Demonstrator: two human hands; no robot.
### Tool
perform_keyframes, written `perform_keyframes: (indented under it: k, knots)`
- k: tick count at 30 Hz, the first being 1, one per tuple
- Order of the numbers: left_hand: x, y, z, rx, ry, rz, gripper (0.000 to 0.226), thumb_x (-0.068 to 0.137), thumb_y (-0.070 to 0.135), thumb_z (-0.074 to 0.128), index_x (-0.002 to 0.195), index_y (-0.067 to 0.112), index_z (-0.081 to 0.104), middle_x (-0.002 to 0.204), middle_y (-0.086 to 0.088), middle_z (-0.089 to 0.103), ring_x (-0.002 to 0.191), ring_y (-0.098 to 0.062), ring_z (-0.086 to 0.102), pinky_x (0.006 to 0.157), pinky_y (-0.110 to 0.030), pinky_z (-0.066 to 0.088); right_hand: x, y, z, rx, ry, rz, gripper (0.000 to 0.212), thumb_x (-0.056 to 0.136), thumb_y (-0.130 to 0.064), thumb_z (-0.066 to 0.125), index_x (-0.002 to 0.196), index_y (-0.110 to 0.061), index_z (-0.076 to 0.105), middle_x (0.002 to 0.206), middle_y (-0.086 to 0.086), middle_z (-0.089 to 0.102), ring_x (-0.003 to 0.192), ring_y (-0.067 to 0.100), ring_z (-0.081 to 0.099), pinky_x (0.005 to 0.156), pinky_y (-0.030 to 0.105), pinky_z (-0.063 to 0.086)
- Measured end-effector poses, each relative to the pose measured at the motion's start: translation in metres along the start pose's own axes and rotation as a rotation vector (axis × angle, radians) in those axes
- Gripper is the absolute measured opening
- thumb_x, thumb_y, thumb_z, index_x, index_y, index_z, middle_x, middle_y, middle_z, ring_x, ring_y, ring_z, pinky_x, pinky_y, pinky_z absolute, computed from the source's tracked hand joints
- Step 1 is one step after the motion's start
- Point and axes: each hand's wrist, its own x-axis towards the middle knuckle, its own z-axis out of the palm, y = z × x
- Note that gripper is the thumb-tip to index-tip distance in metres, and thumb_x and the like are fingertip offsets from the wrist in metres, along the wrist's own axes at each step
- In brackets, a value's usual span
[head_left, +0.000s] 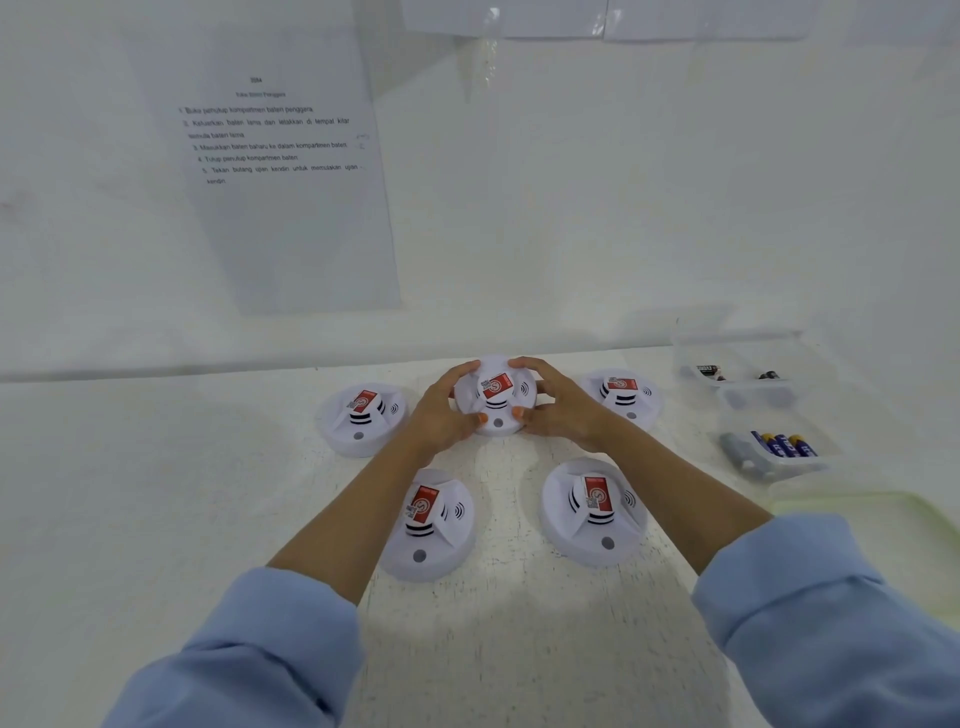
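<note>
You have both hands clamped on the middle smoke detector (496, 397), which sits between your palms toward the far side of the bench (519, 634). Your left hand (447, 413) takes its left rim and your right hand (561, 413) its right rim, with the fingers (523, 364) curled over the far edge and the thumbs on the near edge. That two-sided grasp suits twisting the body open, probably to reach its battery compartment; the view does not show whether it rests on the bench or is just lifted. Four more detectors lie face up around your fingers, well apart, so each can be taken in turn. The tub of blue batteries (779, 447) and the tub of dark cells (732, 371) stand well to the right of your right fingers, likely to keep fresh and spent cells apart. The instruction sheet (275, 156) hangs beyond your fingers, easy to read.
</note>
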Motion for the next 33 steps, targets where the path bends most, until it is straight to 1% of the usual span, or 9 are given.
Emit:
perform_keyframes:
  k: [5,9,14,20,23,29,33]
  knots:
    - [0.0003,0.0013,0.0005,0.018,0.002,0.009,0.062,0.081,-0.005,0.064,0.134,0.018,0.042,0.127,-0.009,0.045,0.11,-0.024,0.047,0.069,-0.027,0.052,0.0003,0.0005,0.0004,-0.011,0.005,0.004,0.055,0.084,-0.002,0.063,0.13,-0.02,0.039,0.11,0.005,0.053,0.094,0.022,0.058,0.073,0.027,0.056]
    - [-0.0001,0.0029,0.0006,0.0,-0.003,-0.014,0.063,0.081,-0.006,0.063,0.134,0.02,0.041,0.121,-0.005,0.044,0.107,-0.024,0.048,0.069,-0.028,0.052,0.0005,0.0008,0.0,-0.004,0.001,-0.002,0.054,0.083,-0.001,0.062,0.128,-0.021,0.04,0.106,0.001,0.055,0.092,0.02,0.059,0.072,0.026,0.056]
    - [0.0001,0.0026,0.0002,0.009,-0.008,-0.012,0.062,0.081,-0.006,0.063,0.134,0.02,0.041,0.129,-0.01,0.044,0.112,-0.026,0.047,0.072,-0.03,0.052,0.0001,0.001,-0.0001,-0.007,0.002,-0.004,0.054,0.083,-0.001,0.062,0.128,-0.021,0.04,0.105,0.001,0.055,0.089,0.017,0.059,0.068,0.022,0.057]
    - [-0.0003,0.0028,0.0002,0.006,-0.012,-0.009,0.063,0.081,-0.006,0.063,0.135,0.018,0.04,0.133,-0.012,0.044,0.112,-0.025,0.046,0.075,-0.031,0.052,-0.0002,0.0008,0.0,-0.017,0.0,-0.012,0.053,0.083,-0.002,0.063,0.125,-0.023,0.041,0.113,0.008,0.053,0.095,0.022,0.058,0.068,0.022,0.057]
    - [-0.0002,0.0034,0.0001,0.0,-0.012,-0.021,0.063,0.081,-0.005,0.063,0.135,0.019,0.04,0.133,-0.012,0.044,0.113,-0.027,0.047,0.073,-0.03,0.052,0.0001,0.0009,0.0,-0.014,-0.005,-0.012,0.053,0.083,-0.002,0.063,0.126,-0.023,0.04,0.113,0.008,0.053,0.095,0.023,0.058,0.069,0.023,0.057]
    - [-0.0011,0.0042,0.0005,-0.012,-0.014,-0.019,0.063,0.081,-0.006,0.063,0.135,0.018,0.04,0.134,-0.012,0.044,0.109,-0.024,0.047,0.072,-0.03,0.052,0.0002,0.0008,0.0001,-0.011,-0.004,-0.015,0.053,0.083,-0.001,0.063,0.127,-0.022,0.04,0.11,0.005,0.054,0.092,0.02,0.059,0.068,0.022,0.057]
    - [-0.001,0.005,0.0004,0.013,-0.01,-0.022,0.064,0.082,-0.006,0.063,0.135,0.019,0.04,0.131,-0.009,0.044,0.111,-0.024,0.047,0.075,-0.031,0.052,-0.0004,-0.0001,0.0009,-0.011,0.002,-0.015,0.053,0.083,-0.001,0.063,0.127,-0.022,0.04,0.109,0.004,0.054,0.091,0.019,0.059,0.066,0.021,0.056]
